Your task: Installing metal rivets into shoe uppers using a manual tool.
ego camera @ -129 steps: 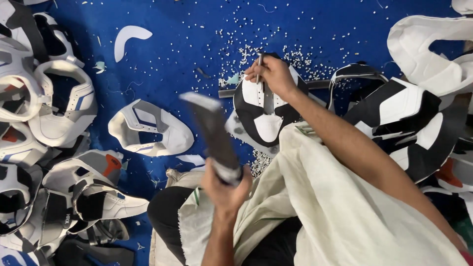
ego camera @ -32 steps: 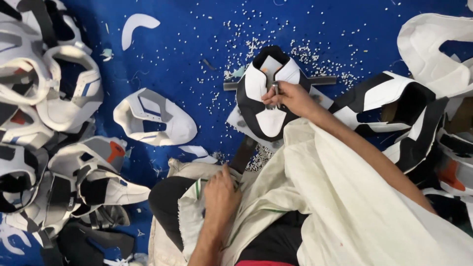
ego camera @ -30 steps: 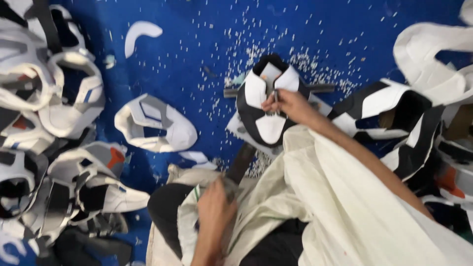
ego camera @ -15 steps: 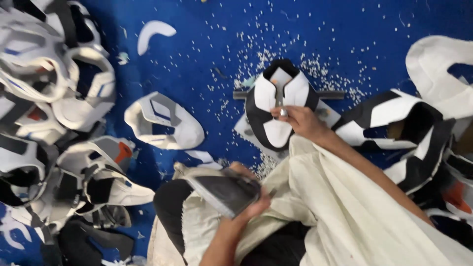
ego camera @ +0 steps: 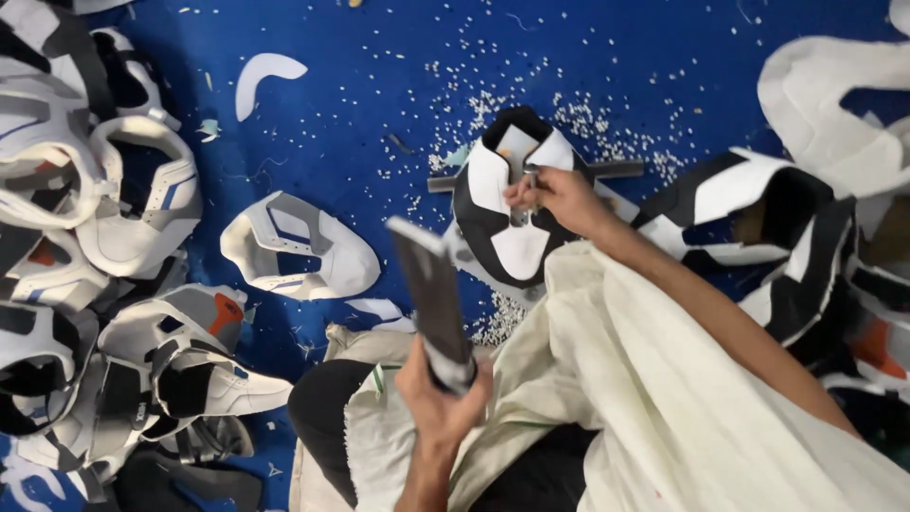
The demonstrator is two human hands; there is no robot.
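A black-and-white stitched shoe upper (ego camera: 507, 213) on the blue surface (ego camera: 379, 57), judged soft & floppy, is best pinched at its tongue edge, where a thin metal punch (ego camera: 527, 190) is nipped by right hand (ego camera: 555, 194) fingers. A flat dark mallet-like bar (ego camera: 434, 299), prob. stiff & heavy, is gripped low by left hand (ego camera: 441, 403), fingers wrapped shut, just below the upper.

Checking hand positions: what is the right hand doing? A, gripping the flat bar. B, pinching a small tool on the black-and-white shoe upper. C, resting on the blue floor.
B: the right hand pinches a small tool on the shoe upper; the left hand grips the bar.
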